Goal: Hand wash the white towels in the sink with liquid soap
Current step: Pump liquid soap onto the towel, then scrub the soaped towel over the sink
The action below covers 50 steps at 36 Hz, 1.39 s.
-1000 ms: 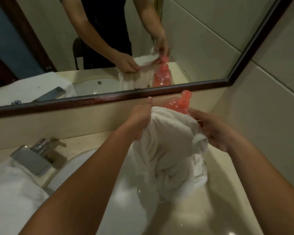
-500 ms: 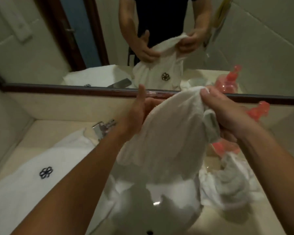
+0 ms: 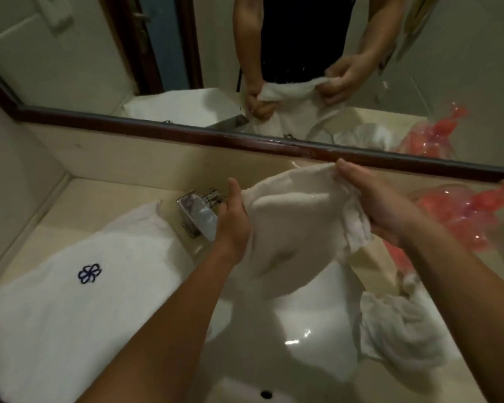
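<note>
Nubby terry-cloth towel (image 3: 297, 228), glossy white sink (image 3: 317, 330), polished metal tap (image 3: 197, 213), seemingly translucent plastic soap bottle (image 3: 460, 210).

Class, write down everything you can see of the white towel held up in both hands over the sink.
The towel is white, thick terry cloth by its look, with a faint grey mark low on its face. The left hand grips its left edge; the right hand holds its bunched upper right corner, folds spilling below the palm. Between them it sags in a rounded drape above the white sink. Whether it is wet cannot be told.
</note>
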Each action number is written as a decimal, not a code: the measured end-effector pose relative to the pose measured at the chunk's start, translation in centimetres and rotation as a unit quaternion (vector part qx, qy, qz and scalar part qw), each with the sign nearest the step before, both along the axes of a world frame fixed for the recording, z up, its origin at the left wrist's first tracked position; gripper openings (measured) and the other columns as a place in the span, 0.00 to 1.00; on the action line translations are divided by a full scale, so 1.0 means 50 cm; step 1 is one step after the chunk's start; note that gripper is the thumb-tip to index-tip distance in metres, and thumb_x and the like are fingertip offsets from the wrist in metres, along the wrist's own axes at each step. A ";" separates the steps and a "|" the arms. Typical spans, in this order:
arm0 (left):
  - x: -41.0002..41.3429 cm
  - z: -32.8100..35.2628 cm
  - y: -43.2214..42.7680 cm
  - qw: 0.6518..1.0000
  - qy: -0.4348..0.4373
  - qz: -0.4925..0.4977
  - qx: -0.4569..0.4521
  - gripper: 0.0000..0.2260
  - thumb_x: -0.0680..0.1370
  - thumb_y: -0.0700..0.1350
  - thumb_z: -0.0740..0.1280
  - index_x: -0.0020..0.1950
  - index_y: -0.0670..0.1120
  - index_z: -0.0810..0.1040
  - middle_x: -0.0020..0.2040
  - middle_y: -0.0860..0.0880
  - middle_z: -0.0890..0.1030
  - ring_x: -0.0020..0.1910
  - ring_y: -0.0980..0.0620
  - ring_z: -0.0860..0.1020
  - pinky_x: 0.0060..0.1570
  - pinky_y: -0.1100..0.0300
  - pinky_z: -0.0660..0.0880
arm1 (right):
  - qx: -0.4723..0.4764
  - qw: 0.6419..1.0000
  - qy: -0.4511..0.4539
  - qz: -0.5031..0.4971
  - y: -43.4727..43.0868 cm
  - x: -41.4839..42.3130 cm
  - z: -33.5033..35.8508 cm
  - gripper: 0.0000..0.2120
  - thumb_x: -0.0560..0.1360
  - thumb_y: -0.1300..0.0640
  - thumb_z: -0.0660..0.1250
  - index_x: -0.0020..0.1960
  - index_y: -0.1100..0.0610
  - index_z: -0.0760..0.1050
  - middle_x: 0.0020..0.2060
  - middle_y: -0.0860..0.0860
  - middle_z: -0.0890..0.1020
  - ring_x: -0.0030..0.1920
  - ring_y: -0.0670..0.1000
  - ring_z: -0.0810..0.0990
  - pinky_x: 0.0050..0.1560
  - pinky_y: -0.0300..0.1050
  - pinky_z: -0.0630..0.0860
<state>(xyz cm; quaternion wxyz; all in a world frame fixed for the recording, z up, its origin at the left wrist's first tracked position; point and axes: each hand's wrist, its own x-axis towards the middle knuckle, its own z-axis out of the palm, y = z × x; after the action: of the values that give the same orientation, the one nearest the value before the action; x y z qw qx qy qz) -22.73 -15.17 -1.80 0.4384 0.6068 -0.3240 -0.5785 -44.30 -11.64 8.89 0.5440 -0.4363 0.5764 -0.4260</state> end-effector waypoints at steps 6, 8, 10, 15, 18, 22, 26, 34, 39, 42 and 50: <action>-0.099 0.060 0.004 0.990 0.078 -0.102 -0.064 0.51 0.62 0.88 0.58 0.55 0.44 0.87 0.51 0.43 0.88 0.54 0.41 0.86 0.62 0.40 0.80 | -0.042 0.981 0.175 -0.077 0.002 0.100 -0.054 0.17 0.90 0.51 0.54 0.50 0.49 0.79 0.47 0.44 0.82 0.46 0.41 0.79 0.52 0.40 0.74; -0.127 0.068 -0.003 0.994 0.067 -0.068 -0.055 0.53 0.57 0.89 0.60 0.52 0.43 0.86 0.44 0.45 0.87 0.45 0.45 0.85 0.50 0.46 0.81 | -0.047 0.984 0.145 -0.090 0.022 0.146 -0.082 0.17 0.90 0.50 0.52 0.54 0.47 0.79 0.48 0.43 0.82 0.44 0.35 0.80 0.50 0.37 0.76; -0.140 0.073 0.001 0.994 0.016 -0.081 -0.077 0.47 0.62 0.88 0.56 0.46 0.46 0.85 0.39 0.48 0.85 0.41 0.48 0.83 0.46 0.48 0.80 | -0.060 0.982 0.124 -0.128 0.036 0.160 -0.097 0.17 0.90 0.47 0.51 0.53 0.46 0.77 0.46 0.43 0.82 0.42 0.33 0.80 0.41 0.30 0.75; -0.157 0.083 0.033 0.987 -0.059 -0.081 -0.124 0.32 0.79 0.71 0.52 0.36 0.47 0.81 0.36 0.50 0.85 0.41 0.44 0.84 0.48 0.47 0.80 | -0.065 0.964 0.136 -0.221 -0.001 0.143 -0.092 0.16 0.90 0.52 0.53 0.49 0.53 0.75 0.42 0.46 0.79 0.43 0.46 0.78 0.41 0.42 0.70; -0.138 0.087 0.004 0.995 -0.048 -0.021 -0.084 0.33 0.83 0.69 0.53 0.38 0.45 0.81 0.41 0.45 0.86 0.47 0.43 0.86 0.55 0.43 0.82 | -0.069 0.975 0.136 -0.161 0.044 0.172 -0.099 0.15 0.90 0.48 0.52 0.55 0.48 0.77 0.46 0.43 0.82 0.47 0.41 0.80 0.45 0.35 0.75; -0.154 0.086 0.041 0.994 -0.057 -0.075 -0.061 0.34 0.86 0.66 0.50 0.40 0.44 0.82 0.40 0.47 0.86 0.43 0.46 0.84 0.47 0.53 0.81 | -0.055 0.968 0.160 -0.183 0.037 0.140 -0.106 0.16 0.90 0.49 0.52 0.55 0.53 0.77 0.46 0.46 0.80 0.46 0.46 0.79 0.49 0.46 0.72; -0.165 0.077 0.058 0.995 -0.049 -0.067 -0.061 0.34 0.86 0.66 0.50 0.41 0.44 0.83 0.42 0.45 0.87 0.44 0.46 0.85 0.51 0.49 0.81 | -0.038 0.972 0.145 -0.181 0.039 0.127 -0.103 0.17 0.90 0.48 0.52 0.54 0.52 0.77 0.45 0.44 0.79 0.48 0.48 0.80 0.50 0.46 0.75; -0.131 0.023 0.047 0.993 -0.054 -0.094 0.049 0.40 0.81 0.75 0.48 0.61 0.45 0.84 0.56 0.46 0.85 0.58 0.46 0.83 0.65 0.51 0.77 | 0.031 0.991 0.043 -0.121 0.082 0.077 -0.169 0.19 0.87 0.39 0.56 0.59 0.49 0.80 0.55 0.50 0.85 0.56 0.52 0.84 0.63 0.58 0.81; -0.085 -0.061 0.044 0.983 -0.086 -0.101 0.124 0.34 0.85 0.68 0.47 0.77 0.45 0.73 0.74 0.42 0.77 0.71 0.39 0.76 0.73 0.41 0.74 | 0.178 0.983 -0.014 -0.037 0.126 0.022 -0.307 0.40 0.67 0.27 0.76 0.70 0.50 0.81 0.64 0.47 0.86 0.66 0.51 0.83 0.73 0.58 0.76; -0.069 -0.111 0.047 0.976 -0.096 -0.126 0.150 0.33 0.86 0.67 0.48 0.76 0.44 0.74 0.72 0.42 0.79 0.68 0.41 0.78 0.69 0.46 0.76 | 0.274 0.962 -0.023 0.005 0.148 0.001 -0.382 0.32 0.65 0.44 0.86 0.63 0.59 0.85 0.57 0.53 0.89 0.59 0.54 0.87 0.65 0.53 0.80; -0.043 -0.233 0.047 0.954 -0.164 -0.201 0.153 0.34 0.84 0.70 0.52 0.72 0.46 0.79 0.66 0.44 0.83 0.64 0.43 0.81 0.63 0.49 0.78 | 0.242 0.966 0.007 -0.088 0.146 -0.033 -0.491 0.14 0.78 0.59 0.76 0.63 0.51 0.82 0.57 0.55 0.87 0.56 0.59 0.87 0.48 0.56 0.83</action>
<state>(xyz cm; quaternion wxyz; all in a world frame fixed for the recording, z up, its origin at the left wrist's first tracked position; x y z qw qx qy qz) -24.87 -12.81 -13.44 0.1564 0.6754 -0.4144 -0.5896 -45.93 -4.36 -15.67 0.5898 -0.2427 0.7020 -0.3168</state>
